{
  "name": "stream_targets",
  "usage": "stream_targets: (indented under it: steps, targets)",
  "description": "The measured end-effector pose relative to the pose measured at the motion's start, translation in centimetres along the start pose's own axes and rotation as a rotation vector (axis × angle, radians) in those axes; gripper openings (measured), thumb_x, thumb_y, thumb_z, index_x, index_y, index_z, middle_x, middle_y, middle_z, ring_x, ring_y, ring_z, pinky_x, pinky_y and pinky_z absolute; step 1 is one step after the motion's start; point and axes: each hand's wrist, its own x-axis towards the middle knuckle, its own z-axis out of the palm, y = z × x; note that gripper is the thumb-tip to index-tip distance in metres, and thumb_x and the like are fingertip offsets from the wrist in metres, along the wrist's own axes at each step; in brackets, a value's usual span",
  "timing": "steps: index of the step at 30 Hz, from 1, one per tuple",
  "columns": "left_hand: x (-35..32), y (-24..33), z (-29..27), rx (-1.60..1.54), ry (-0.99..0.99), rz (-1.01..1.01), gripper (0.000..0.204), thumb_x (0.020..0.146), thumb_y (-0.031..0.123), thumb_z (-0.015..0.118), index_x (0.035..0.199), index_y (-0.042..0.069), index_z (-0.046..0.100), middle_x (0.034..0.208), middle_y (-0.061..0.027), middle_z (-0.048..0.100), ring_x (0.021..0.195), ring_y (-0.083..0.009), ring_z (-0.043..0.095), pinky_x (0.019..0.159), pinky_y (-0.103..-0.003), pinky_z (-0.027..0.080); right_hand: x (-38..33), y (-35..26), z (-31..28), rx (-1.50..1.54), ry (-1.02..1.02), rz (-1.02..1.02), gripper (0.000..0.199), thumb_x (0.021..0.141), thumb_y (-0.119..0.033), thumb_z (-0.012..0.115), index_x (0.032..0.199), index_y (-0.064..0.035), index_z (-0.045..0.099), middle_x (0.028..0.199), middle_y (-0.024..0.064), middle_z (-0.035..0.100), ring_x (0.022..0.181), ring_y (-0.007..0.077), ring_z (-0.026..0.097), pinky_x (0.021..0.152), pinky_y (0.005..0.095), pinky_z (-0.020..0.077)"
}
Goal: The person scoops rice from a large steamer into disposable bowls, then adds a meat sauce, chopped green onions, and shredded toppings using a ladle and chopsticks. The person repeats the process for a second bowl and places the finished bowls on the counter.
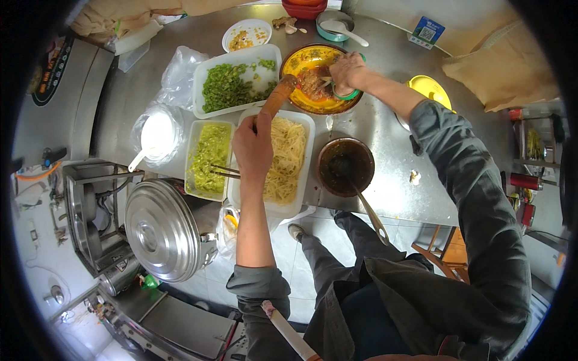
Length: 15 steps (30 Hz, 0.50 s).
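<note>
My right hand point(348, 71) is closed on green-handled scissors point(345, 95), reaching over the right side of a yellow patterned bowl point(290, 65). Their blades point left into chopped reddish-brown food point(314, 83) in sauce. My left hand point(253, 144) wraps round a thick brown wooden-looking stick point(277, 98), whose rounded far end lies over the bowl's left rim. Below that hand is a tray of pale noodles point(288, 159). Dark chopsticks point(225, 172) stick out beside my left wrist, over a tub of green mash point(209, 157); whether the hand holds them I cannot tell.
Chopped greens fill a white tray point(226, 89) at left. A dark sauce pot point(344, 157) with a ladle point(374, 218) stands near the table's front edge. A large lidded steel pot point(161, 231) is at lower left; a cigarette point(289, 332) crosses the lower edge.
</note>
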Motion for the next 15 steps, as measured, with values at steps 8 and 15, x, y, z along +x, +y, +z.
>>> stream_targets:
  steps: [8,15]
  targets:
    - [-0.4,-0.4,0.4,-0.094,0.034,0.027,0.049,0.099,0.04,0.058,0.089,-0.008,0.066,0.062,-0.0089,0.051,0.059,-0.0177,0.045,0.058,-0.037,0.038,-1.8,1.7,-0.3,0.165,0.219,-0.051,0.026,0.089,-0.023,0.067,0.105,-0.004,0.073,0.106,0.0198,0.072,0.101,0.0348,0.07,0.082,0.044,0.0566]
    - [-0.7,-0.5,0.4,-0.077,0.039,0.028,0.049,0.099,0.04,0.057,0.09,-0.007,0.067,0.065,-0.0126,0.056,0.062,-0.0228,0.051,0.06,-0.039,0.041,-2.1,2.9,0.5,-0.106,-0.008,0.115,0.043,0.08,-0.022,0.07,0.122,-0.0089,0.069,0.121,0.0106,0.071,0.114,0.0293,0.067,0.095,0.0431,0.0483]
